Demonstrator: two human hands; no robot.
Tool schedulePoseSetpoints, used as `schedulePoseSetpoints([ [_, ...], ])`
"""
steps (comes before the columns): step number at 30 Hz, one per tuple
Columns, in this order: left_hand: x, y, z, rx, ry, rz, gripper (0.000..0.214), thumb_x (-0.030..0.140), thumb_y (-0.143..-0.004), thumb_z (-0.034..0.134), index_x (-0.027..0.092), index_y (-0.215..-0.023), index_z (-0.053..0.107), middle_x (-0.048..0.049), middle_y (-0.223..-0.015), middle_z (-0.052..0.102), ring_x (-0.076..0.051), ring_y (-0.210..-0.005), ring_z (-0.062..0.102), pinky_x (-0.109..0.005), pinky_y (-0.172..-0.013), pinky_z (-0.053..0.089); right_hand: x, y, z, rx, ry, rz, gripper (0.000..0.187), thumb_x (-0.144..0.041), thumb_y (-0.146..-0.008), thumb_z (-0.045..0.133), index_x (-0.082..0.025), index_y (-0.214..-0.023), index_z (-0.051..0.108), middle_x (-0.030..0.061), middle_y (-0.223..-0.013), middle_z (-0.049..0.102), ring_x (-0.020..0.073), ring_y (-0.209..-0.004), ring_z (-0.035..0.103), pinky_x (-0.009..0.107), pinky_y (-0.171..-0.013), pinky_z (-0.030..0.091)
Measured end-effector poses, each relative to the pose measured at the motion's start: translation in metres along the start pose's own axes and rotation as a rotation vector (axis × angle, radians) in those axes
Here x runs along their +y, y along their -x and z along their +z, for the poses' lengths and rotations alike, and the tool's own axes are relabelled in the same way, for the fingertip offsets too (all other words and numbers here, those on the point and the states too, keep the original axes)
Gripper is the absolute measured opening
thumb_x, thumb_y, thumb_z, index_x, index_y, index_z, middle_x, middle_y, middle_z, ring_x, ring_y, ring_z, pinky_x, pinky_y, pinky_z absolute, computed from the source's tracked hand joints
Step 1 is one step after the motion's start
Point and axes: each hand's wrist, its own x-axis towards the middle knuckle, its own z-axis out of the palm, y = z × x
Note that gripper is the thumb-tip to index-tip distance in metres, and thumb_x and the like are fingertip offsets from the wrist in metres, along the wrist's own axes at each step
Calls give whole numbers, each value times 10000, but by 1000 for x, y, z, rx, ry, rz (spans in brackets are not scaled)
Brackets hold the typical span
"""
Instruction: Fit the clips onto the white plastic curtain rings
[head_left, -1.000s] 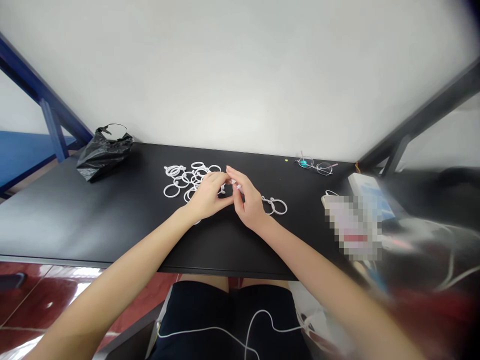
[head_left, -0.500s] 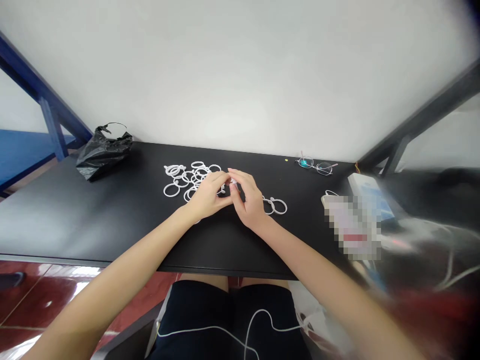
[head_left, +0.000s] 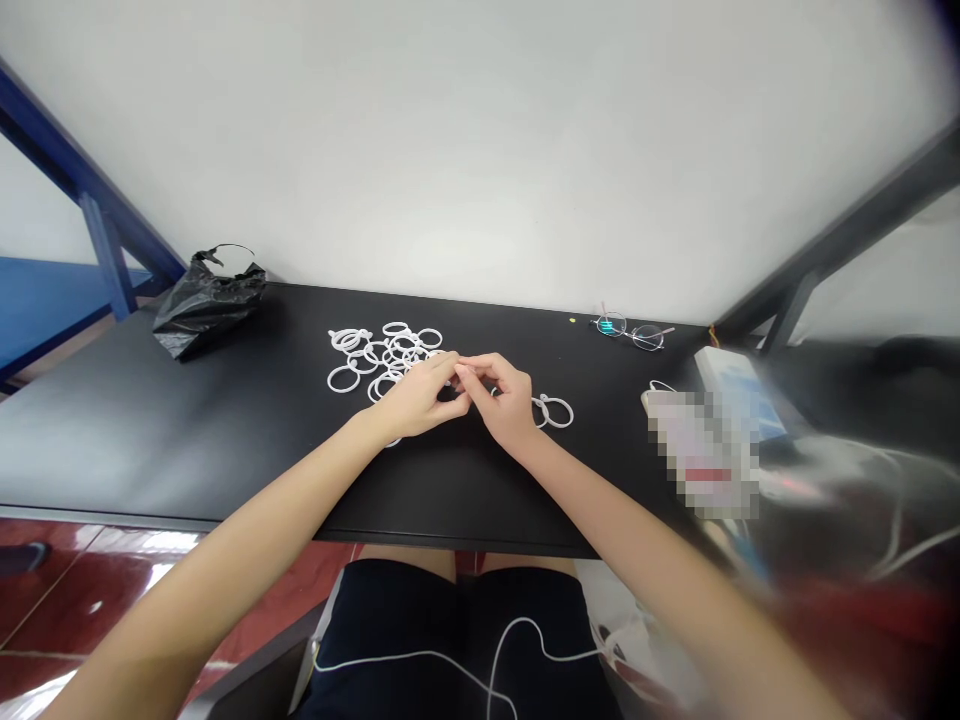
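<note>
Over the middle of the black table, my left hand and my right hand meet at the fingertips. Both are closed in a pinch around a small white piece, apparently a curtain ring, mostly hidden by the fingers. Behind and left of my left hand lies a loose pile of white plastic curtain rings, each with a small eyelet. Just right of my right hand rest a few more white rings, partly covered by the hand.
A crumpled black plastic bag sits at the table's back left. Eyeglasses lie near the wall at the back right. On the right are a blurred-out phone, a white box and a clear plastic bag. A white cable crosses my lap.
My right fingers have bent in and drawn closer to my left fingertips, covering the white piece that showed between them. The rings on the table look unmoved.
</note>
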Motion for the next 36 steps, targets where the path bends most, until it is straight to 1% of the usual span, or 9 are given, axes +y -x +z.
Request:
schedulePoseSetpoints([
  [3, -1, 0, -1, 8, -5, 4, 109, 258, -886, 487, 175, -903, 556, -33, -792, 550, -172, -733, 520, -313, -694, 457, 1, -1, 0, 4, -47, 57, 222, -420, -880, 618, -200, -853, 627, 11, -739, 708, 149, -648, 685, 274, -644, 559],
  [6, -2, -1, -3, -2, -14, 14, 138, 291, -905, 507, 175, -960, 558, -31, -805, 551, -173, -747, 525, -312, -706, 460, 0, -1, 0, 0, -77, 61, 236, -426, -873, 628, -200, -808, 603, 4, -718, 700, 140, -616, 676, 261, -615, 548],
  [11, -4, 0, -1, -31, -77, 46, 124, 277, -925, 478, 172, -927, 545, -43, -825, 550, -180, -756, 515, -314, -705, 449, 2, -2, -2, -1, -89, 43, 231, -394, -868, 648, -193, -763, 606, -10, -646, 674, 131, -577, 652, 250, -596, 526],
  [15, -4, 0, -1, -45, -93, 53, 140, 299, -934, 485, 168, -935, 535, -50, -851, 565, -184, -774, 517, -318, -707, 445, 2, -2, -2, -1, -120, 74, 232, -391, -853, 667, -191, -753, 608, -21, -599, 666, 124, -526, 638, 240, -565, 526],
  [18, -1, 0, -3, -42, -97, 56, 114, 280, -918, 492, 172, -919, 526, -44, -842, 567, -180, -770, 517, -311, -699, 441, 1, -1, -2, 7, -130, 93, 237, -395, -847, 672, -193, -745, 601, -30, -570, 652, 118, -484, 625, 225, -516, 516],
  [21, 3, 1, -4, -26, -102, 52, 96, 274, -880, 514, 179, -866, 509, -21, -775, 535, -162, -705, 485, -291, -644, 417, -2, 1, -1, 9, -131, 103, 239, -403, -853, 660, -200, -748, 592, -40, -550, 639, 106, -437, 594, 211, -456, 483],
  [24, 4, 1, -4, -5, -117, 31, 124, 289, -847, 529, 189, -791, 482, 3, -704, 490, -147, -639, 446, -274, -591, 381, -2, 1, -1, 4, -112, 102, 248, -413, -855, 657, -204, -742, 585, -47, -538, 623, 101, -432, 583, 208, -449, 462],
  [31, 1, 4, -5, -12, -99, 102, 245, 273, -910, 391, 177, -727, 521, -11, -629, 494, -148, -558, 437, -279, -553, 341, 3, 0, 0, 19, 32, -26, 327, -405, -899, 598, -199, -653, 538, -36, -572, 581, 87, -505, 542, 221, -544, 449],
  [36, 3, 4, -7, -22, -41, 88, 386, 300, -973, 303, 168, -765, 600, -29, -666, 573, -156, -601, 519, -276, -605, 386, 2, 2, 1, -17, -15, -13, 306, -368, -917, 589, -196, -670, 533, -53, -522, 558, 77, -456, 532, 206, -515, 429],
])
